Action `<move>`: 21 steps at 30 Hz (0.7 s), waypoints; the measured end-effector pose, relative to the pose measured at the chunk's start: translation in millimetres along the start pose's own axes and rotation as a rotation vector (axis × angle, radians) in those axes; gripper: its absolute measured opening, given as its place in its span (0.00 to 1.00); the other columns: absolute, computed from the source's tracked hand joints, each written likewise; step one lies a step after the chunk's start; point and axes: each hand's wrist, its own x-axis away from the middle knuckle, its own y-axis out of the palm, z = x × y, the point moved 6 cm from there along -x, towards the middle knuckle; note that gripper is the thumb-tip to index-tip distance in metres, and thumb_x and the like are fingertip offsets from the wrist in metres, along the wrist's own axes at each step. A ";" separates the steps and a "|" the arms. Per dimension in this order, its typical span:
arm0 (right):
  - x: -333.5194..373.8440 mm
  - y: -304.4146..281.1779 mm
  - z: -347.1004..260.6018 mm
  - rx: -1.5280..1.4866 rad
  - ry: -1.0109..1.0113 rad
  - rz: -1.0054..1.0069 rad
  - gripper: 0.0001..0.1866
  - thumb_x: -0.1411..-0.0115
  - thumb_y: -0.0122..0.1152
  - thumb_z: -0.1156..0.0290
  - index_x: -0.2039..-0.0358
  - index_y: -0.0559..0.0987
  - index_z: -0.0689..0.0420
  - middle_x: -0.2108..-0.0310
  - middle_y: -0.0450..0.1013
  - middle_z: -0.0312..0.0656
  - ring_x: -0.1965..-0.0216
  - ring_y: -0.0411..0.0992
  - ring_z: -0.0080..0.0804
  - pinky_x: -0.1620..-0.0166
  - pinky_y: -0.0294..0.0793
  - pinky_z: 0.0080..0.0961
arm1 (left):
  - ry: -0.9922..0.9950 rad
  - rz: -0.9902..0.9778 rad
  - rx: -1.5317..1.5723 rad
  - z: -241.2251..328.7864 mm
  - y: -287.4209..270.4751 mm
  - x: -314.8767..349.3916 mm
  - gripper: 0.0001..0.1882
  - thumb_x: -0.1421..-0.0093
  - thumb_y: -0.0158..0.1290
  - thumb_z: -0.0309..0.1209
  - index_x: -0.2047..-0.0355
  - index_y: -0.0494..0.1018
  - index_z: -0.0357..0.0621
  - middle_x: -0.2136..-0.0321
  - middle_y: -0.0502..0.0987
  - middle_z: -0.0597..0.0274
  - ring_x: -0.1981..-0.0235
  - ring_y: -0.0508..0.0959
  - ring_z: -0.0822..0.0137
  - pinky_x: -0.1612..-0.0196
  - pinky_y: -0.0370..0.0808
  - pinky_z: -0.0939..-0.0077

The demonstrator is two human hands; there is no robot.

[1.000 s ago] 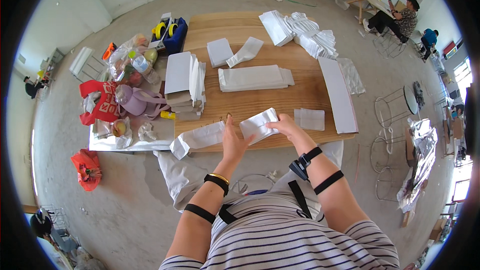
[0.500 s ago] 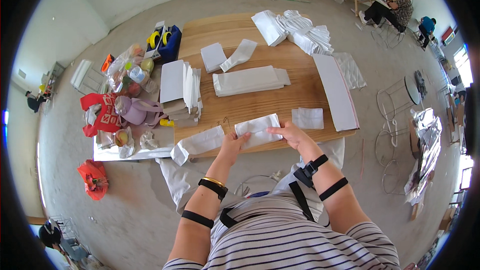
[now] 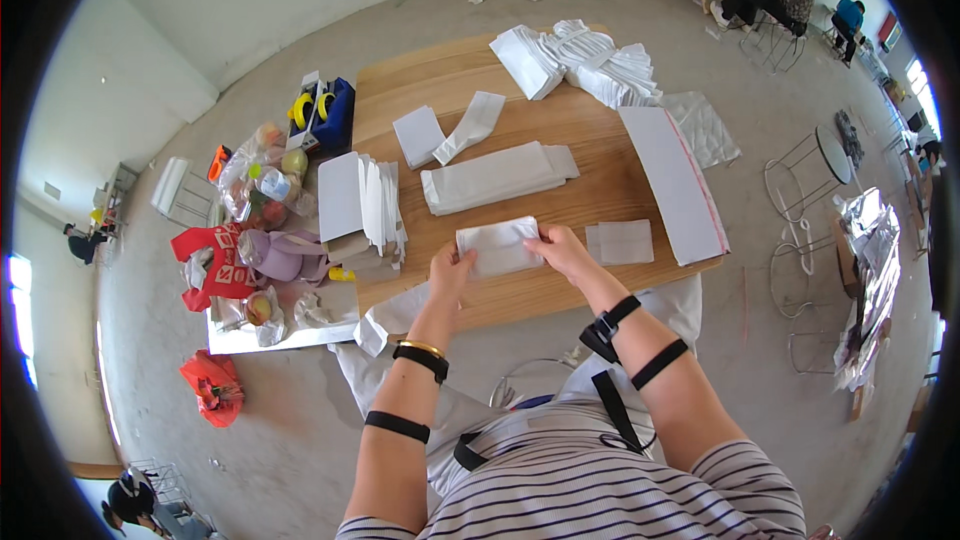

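Bright, even daylight fills the scene, and the wooden table point(image 3: 560, 140) beyond the hands shows a warm, clean grain with no harsh glare. Shadows stay soft: a faint one sits just under the left hand point(image 3: 452, 270) and right hand point(image 3: 562, 248). Far out to the right of the hands a window point(image 3: 920, 90) blows out to pure white; another bright patch glows far to the left. Focus is sharp around the hands. Fisheye bending curves the table's edges, and a black rim rings everything, with detail smearing towards it.
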 end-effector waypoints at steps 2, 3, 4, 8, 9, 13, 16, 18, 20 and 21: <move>-23.4 0.6 1.2 0.032 -0.047 0.072 0.12 0.43 0.61 0.66 0.64 0.80 0.62 0.76 0.73 0.35 0.75 0.66 0.22 0.71 0.66 0.25 | 0.078 0.034 -0.105 19.8 -0.5 -9.9 0.17 0.39 0.53 0.27 0.49 0.70 0.39 0.61 0.78 0.64 0.62 0.77 0.72 0.61 0.75 0.74; -35.7 -7.4 9.7 0.068 -0.086 0.148 0.12 0.44 0.62 0.66 0.65 0.80 0.63 0.76 0.74 0.39 0.75 0.68 0.25 0.70 0.67 0.27 | 0.125 0.058 -0.145 34.1 4.2 -10.6 0.19 0.39 0.53 0.27 0.48 0.69 0.40 0.60 0.78 0.62 0.61 0.77 0.71 0.60 0.75 0.74; -46.9 -11.2 19.7 0.065 -0.086 0.157 0.12 0.44 0.62 0.66 0.65 0.80 0.63 0.76 0.74 0.39 0.75 0.68 0.25 0.70 0.67 0.27 | 0.177 0.091 -0.183 43.0 4.7 -12.0 0.20 0.40 0.52 0.26 0.46 0.67 0.40 0.58 0.78 0.60 0.60 0.77 0.70 0.59 0.74 0.74; -67.4 -6.0 30.0 0.243 -0.060 0.209 0.12 0.45 0.61 0.65 0.67 0.80 0.61 0.72 0.77 0.50 0.69 0.75 0.43 0.64 0.71 0.36 | 0.277 0.223 -0.192 39.4 -29.6 -0.9 0.19 0.41 0.54 0.27 0.50 0.67 0.37 0.55 0.76 0.52 0.58 0.78 0.63 0.56 0.73 0.70; -68.1 -1.1 26.7 0.327 -0.044 0.220 0.12 0.45 0.61 0.65 0.67 0.81 0.61 0.70 0.77 0.53 0.67 0.76 0.48 0.62 0.71 0.38 | 0.347 0.262 -0.307 36.6 -44.5 8.4 0.20 0.42 0.54 0.28 0.49 0.67 0.38 0.53 0.75 0.51 0.54 0.76 0.60 0.52 0.72 0.67; -73.4 -14.2 29.4 0.291 -0.038 0.237 0.13 0.46 0.60 0.66 0.67 0.80 0.62 0.70 0.77 0.52 0.66 0.76 0.48 0.62 0.72 0.38 | 0.427 0.225 -0.791 21.2 -44.5 58.9 0.24 0.44 0.56 0.29 0.47 0.65 0.41 0.46 0.68 0.46 0.43 0.66 0.50 0.42 0.63 0.57; -73.7 -21.7 27.2 0.285 -0.029 0.225 0.14 0.46 0.61 0.65 0.65 0.80 0.62 0.70 0.77 0.52 0.66 0.76 0.47 0.62 0.72 0.37 | 0.369 0.198 -0.871 -2.8 -31.4 87.1 0.31 0.43 0.56 0.37 0.41 0.59 0.40 0.39 0.57 0.42 0.36 0.55 0.45 0.36 0.54 0.52; -56.6 -24.5 9.1 0.355 -0.151 0.272 0.12 0.47 0.62 0.67 0.65 0.78 0.61 0.70 0.76 0.50 0.67 0.75 0.43 0.63 0.72 0.36 | 0.404 0.217 -1.024 -12.1 -16.6 102.1 0.35 0.42 0.54 0.41 0.39 0.55 0.39 0.37 0.52 0.40 0.34 0.50 0.43 0.35 0.50 0.50; -21.8 -34.9 -30.3 0.580 -0.424 0.493 0.10 0.46 0.63 0.71 0.65 0.76 0.60 0.70 0.76 0.46 0.68 0.75 0.40 0.64 0.73 0.34 | 0.444 0.229 -1.169 -18.3 -13.7 108.6 0.40 0.41 0.53 0.45 0.36 0.51 0.38 0.34 0.46 0.38 0.33 0.46 0.41 0.34 0.46 0.48; -9.6 -43.5 -31.1 0.595 -0.422 0.501 0.10 0.46 0.63 0.71 0.65 0.76 0.60 0.70 0.76 0.46 0.68 0.75 0.40 0.64 0.73 0.34 | 0.421 0.195 -1.179 -24.5 -11.3 105.5 0.43 0.41 0.52 0.48 0.35 0.47 0.37 0.34 0.42 0.37 0.32 0.42 0.41 0.33 0.42 0.47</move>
